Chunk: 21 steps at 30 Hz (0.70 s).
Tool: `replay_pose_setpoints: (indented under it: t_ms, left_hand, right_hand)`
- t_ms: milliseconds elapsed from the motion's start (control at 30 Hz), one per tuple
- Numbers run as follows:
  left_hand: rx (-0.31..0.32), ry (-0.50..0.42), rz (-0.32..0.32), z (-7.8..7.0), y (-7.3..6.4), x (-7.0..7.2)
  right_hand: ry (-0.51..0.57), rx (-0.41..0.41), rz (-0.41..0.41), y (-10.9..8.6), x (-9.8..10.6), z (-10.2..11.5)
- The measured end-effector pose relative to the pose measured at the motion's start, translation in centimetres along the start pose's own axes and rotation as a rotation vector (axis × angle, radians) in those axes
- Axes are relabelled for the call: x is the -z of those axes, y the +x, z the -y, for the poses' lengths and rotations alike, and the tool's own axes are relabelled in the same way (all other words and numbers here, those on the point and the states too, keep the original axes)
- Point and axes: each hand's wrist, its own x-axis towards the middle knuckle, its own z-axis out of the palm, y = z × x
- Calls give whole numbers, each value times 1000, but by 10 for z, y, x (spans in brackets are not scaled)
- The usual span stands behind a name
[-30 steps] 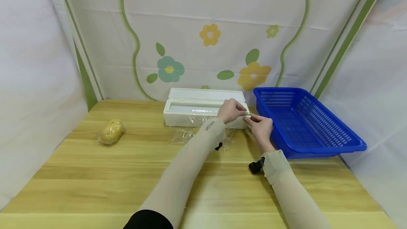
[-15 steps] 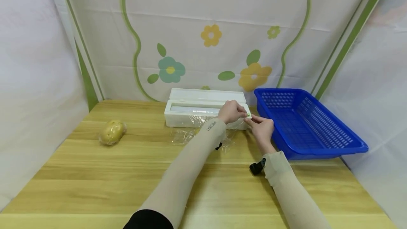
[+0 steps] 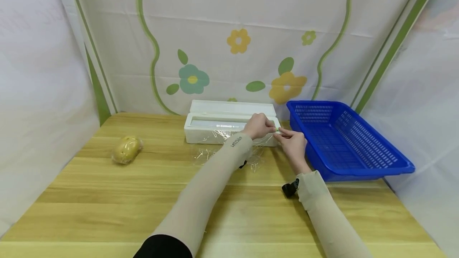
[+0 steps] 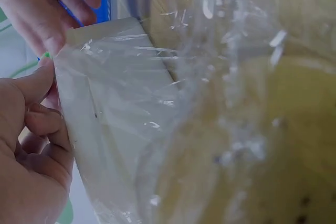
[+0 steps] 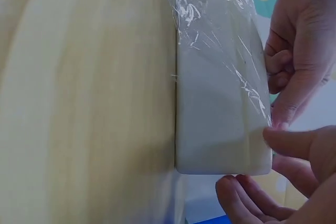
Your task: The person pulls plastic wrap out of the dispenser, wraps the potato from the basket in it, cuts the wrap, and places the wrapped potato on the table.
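Observation:
A white cling film dispenser (image 3: 201,135) stands at the back of the table with its lid (image 3: 231,108) raised. Clear cling film (image 4: 152,93) drapes over its front onto the table. My left hand (image 3: 259,126) pinches the small green slide cutter (image 4: 47,54) at the dispenser's right end. Thumb and fingers of my right hand (image 3: 295,146) grip that same end corner, close by the left fingertips. Through the film, the left wrist view shows a yellow potato (image 4: 294,145); in the head view my left forearm hides it.
A potato wrapped in film (image 3: 127,149) lies on the left of the wooden table (image 3: 89,206). A blue plastic basket (image 3: 338,142) stands at the right, close to my right hand. A flowered curtain (image 3: 229,63) hangs behind the dispenser.
Both hands and the dispenser's end have shifted very slightly to the left. The grip of each hand looks the same.

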Motion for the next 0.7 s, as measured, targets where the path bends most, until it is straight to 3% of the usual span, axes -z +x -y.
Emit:
replay_pose_setpoints:
  t_ms: [333,500,700]
  left_hand:
    - [-23,-52,0,0,-2,2]
    - [-20,-51,4,0,-1,4]
    - [-17,-58,14,2,-1,7]
  right_hand:
    - [-39,22,23,1,-1,1]
    - [-57,-24,66,4,3,7]
    - [-80,5,28,5,2,5]
